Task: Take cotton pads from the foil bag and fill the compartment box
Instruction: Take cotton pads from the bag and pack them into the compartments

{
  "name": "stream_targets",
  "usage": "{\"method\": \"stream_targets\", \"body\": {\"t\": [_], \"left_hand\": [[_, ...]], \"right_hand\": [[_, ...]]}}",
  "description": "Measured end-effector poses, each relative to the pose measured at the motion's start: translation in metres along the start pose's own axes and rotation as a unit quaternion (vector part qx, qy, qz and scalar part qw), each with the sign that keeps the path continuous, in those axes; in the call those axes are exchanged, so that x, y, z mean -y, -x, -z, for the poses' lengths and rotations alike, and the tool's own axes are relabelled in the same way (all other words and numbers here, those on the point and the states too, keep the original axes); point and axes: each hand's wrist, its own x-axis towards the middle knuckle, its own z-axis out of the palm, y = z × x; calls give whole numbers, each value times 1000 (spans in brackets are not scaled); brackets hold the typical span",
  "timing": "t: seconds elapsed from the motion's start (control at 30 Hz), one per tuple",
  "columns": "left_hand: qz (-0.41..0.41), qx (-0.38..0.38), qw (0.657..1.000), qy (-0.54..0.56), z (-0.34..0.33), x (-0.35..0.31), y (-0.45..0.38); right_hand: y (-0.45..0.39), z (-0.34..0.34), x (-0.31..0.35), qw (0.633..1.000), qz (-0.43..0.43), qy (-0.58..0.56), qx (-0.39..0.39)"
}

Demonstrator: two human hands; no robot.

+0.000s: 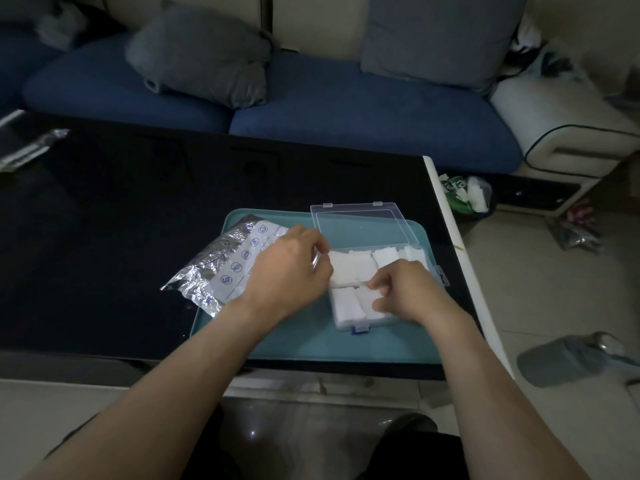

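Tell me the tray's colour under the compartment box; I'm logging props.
Teal, a blue-green; the tray shows best in the head view, the only one.

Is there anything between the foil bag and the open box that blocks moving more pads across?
Nothing visible. The bag lies left of the box on the tray; only the left hand is between them.

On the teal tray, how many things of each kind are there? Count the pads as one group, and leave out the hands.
Foil bag: 1
Compartment box: 1
Group of cotton pads: 1
Total: 3
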Motion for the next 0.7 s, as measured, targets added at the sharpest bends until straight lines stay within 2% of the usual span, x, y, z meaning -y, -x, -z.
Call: {"method": "stream_targets", "body": {"t": [0.07, 0.13, 0.2, 0.27, 0.33, 0.43, 0.57, 0.7], "left_hand": [[21, 14, 996, -81, 4, 8, 0], [35, 59, 984, -162, 5, 19, -1], [69, 103, 963, -240, 4, 29, -2], [142, 140, 941, -274, 5, 40, -5], [195, 158, 932, -260, 10, 53, -9], [192, 163, 945, -208, 16, 71, -9], [183, 149, 957, -166, 26, 79, -8], [184, 156, 963, -120, 30, 85, -9]], "right_hand": [[4, 6, 5, 996, 42, -34, -69], [7, 4, 18, 982, 96, -104, -128], [8, -5, 35, 967, 137, -160, -141], [5, -21, 53, 960, 180, -179, -121], [2, -38, 68, 958, 214, -163, -95], [-4, -55, 85, 960, 231, -145, -57], [-9, -68, 100, 981, 186, -57, -7], [-18, -81, 109, 985, 136, -105, 2]]}}
